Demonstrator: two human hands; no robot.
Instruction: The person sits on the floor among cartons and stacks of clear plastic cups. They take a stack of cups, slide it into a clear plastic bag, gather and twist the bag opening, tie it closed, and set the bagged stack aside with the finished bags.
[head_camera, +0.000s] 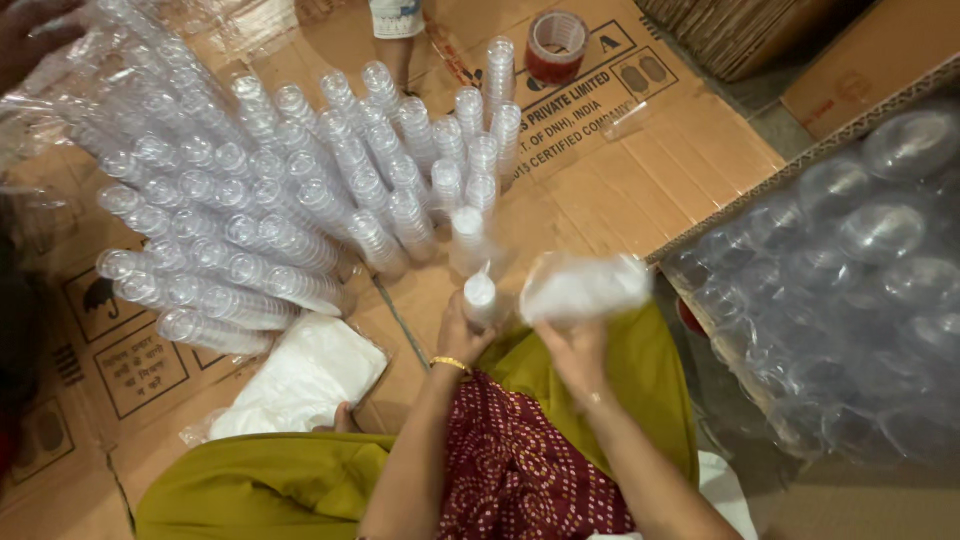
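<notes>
Your left hand (462, 335) is closed around the base of a tall stack of nested clear plastic cups (478, 292), holding it upright, with the fingers wrapped about its lower end and the stack rising above your knuckles. Your right hand (572, 352) is gripping a crumpled thin white plastic bag (585, 288) just beside the stack, with the bag bunched above the fingertips; the picture is blurred here, so you cannot tell whether the bag mouth is open. Judging from this, the step in hand is bagging one cup stack, at the stage where bag and stack are brought together. The next move appears to call for opening the bag mouth with your right fingers and aligning it over the top of the stack, while the left grip keeps the stack straight so the nested cups do not separate. Beyond your left fingers, many more clear plastic cup stacks (270, 190) lie fanned out on the flattened brown cardboard sheets (640, 180). Below your left wrist rests a flat pile of white plastic bags (300, 380). Far beyond your fingertips sits a roll of brown packing tape (556, 45). To the right of your right hand stands an open cardboard carton of clear cups under film (860, 290).
</notes>
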